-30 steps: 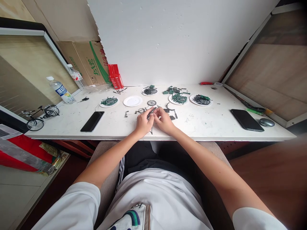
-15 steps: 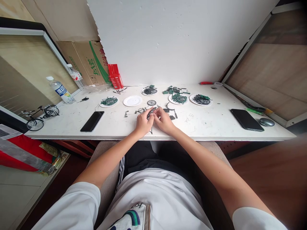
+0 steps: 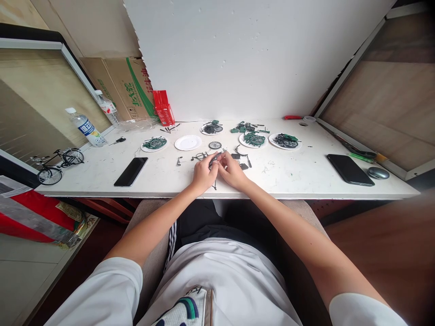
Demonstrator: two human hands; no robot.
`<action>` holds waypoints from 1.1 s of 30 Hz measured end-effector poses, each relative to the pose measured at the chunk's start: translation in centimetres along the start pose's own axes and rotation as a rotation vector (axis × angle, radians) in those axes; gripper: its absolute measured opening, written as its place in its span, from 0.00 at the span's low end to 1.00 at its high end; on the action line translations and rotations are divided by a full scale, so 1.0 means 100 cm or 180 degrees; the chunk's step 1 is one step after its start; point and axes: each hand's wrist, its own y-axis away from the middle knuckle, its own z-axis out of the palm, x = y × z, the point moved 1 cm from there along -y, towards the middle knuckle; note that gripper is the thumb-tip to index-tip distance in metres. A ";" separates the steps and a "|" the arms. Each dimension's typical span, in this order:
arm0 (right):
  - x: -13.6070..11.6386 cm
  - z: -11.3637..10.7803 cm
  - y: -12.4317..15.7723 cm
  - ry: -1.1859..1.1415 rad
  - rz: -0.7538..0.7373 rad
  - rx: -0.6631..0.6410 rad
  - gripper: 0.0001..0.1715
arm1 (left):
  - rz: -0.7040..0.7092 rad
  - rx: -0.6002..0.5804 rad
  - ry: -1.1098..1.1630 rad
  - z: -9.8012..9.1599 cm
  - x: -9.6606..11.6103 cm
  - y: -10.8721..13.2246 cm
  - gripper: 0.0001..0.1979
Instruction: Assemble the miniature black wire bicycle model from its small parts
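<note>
My left hand (image 3: pixel 203 174) and my right hand (image 3: pixel 232 170) meet near the table's front edge, fingers closed. Between them they pinch a small black model bicycle wheel (image 3: pixel 213 159), tilted and partly covered by the fingertips. Just beyond lies another model wheel (image 3: pixel 215 145), flat on the white table (image 3: pixel 288 176). Left of my hands are a small black part (image 3: pixel 179 161) and a piece like a bicycle frame (image 3: pixel 198 157), partly hidden by my left hand. To the right rest a curved black part (image 3: pixel 238 150) and a short bar (image 3: pixel 248 161).
Paper plates of green and black parts, one holding wheels (image 3: pixel 253 139), line the back, beside a bare plate (image 3: pixel 188 143). A finished model bicycle (image 3: pixel 61 164) stands at left. Phones (image 3: pixel 131 172) (image 3: pixel 350 170) lie on both sides. A bottle (image 3: pixel 86 129) and red box (image 3: pixel 163 108) stand back left.
</note>
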 end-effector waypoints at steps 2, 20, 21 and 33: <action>0.000 0.000 0.000 0.0035 0.0008 -0.0003 0.13 | -0.0005 -0.0005 -0.0009 0.000 0.000 0.000 0.21; 0.002 0.000 0.000 0.0166 0.0069 -0.0048 0.09 | -0.0109 -0.0127 -0.0138 0.000 0.000 -0.001 0.17; 0.001 0.000 0.000 0.0173 0.0074 -0.0052 0.09 | -0.0112 -0.0126 -0.0150 0.000 0.000 -0.001 0.17; 0.001 -0.001 0.000 0.0267 0.0054 -0.0062 0.08 | -0.0112 -0.0146 -0.0157 0.001 -0.001 -0.002 0.12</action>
